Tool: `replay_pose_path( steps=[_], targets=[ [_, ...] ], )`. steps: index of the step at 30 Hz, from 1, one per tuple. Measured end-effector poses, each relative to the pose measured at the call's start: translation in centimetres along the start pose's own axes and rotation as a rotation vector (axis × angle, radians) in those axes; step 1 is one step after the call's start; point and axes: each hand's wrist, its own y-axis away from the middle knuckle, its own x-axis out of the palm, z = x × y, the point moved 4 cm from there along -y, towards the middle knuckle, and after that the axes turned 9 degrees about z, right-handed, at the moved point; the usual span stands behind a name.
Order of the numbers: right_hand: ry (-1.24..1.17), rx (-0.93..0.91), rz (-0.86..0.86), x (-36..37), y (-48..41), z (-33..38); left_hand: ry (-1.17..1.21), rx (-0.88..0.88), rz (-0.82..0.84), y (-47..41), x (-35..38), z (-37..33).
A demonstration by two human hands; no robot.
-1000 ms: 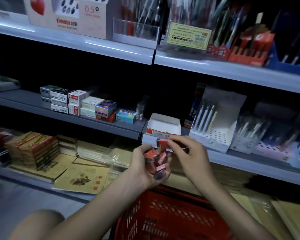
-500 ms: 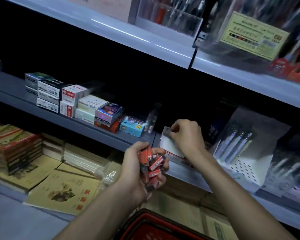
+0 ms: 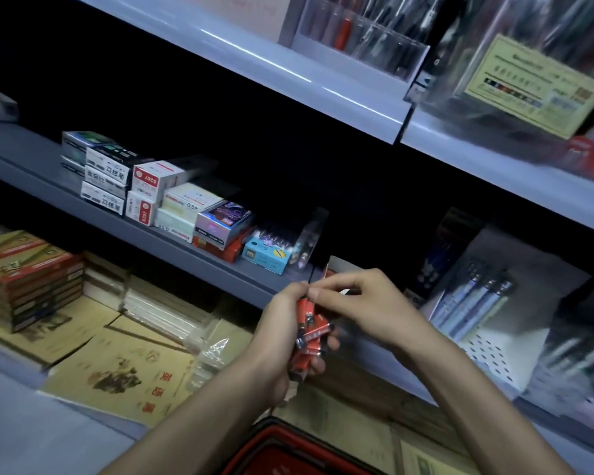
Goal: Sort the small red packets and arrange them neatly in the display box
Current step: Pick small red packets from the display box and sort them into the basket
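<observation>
Small red packets (image 3: 310,332) gripped in our left hand (image 3: 277,337), right hand (image 3: 371,303) pinching one's top, display box (image 3: 340,264) mostly hidden behind

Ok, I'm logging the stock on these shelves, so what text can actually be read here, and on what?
"0.5": pale box, upside down here.
"8207", probably: white-and-red box, upside down.
Too blurred to read: the yellow card, the black-and-white boxes, red characters on the yellow booklet, the red packets in the left hand.
</observation>
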Motion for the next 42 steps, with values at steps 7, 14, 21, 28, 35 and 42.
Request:
replay_pose_path(
  steps=[7, 14, 21, 28, 35, 42],
  targets=[
    [-0.279, 0.188, 0.110, -1.2, 1.4, -2.2, -0.073, -0.122, 0.034, 0.6, 0.6, 1.3],
    [-0.426, 0.260, 0.121, -3.2, 2.3, -1.0, 0.062, -0.161, 0.021, 0.3, 0.4, 1.2],
    [0.364, 0.062, -0.517, -7.0, -1.4, -2.6, 0.127, -0.093, -0.005, -0.7, -0.9, 0.7],
    [0.878, 0.111, -0.374, -5.1, -3.2, -5.5, 0.159, 0.017, -0.041, -0.4, -1.0, -0.2],
    [0.030, 0.001, -0.084, -1.5, 0.7, 1.5, 0.037, 0.147, -0.098, -0.3, -0.3, -0.6],
    [-0.361, 0.202, -0.037, -1.2, 1.1, -0.3, -0.012, 0.139, -0.127, 0.6, 1.0, -0.7]
  ],
)
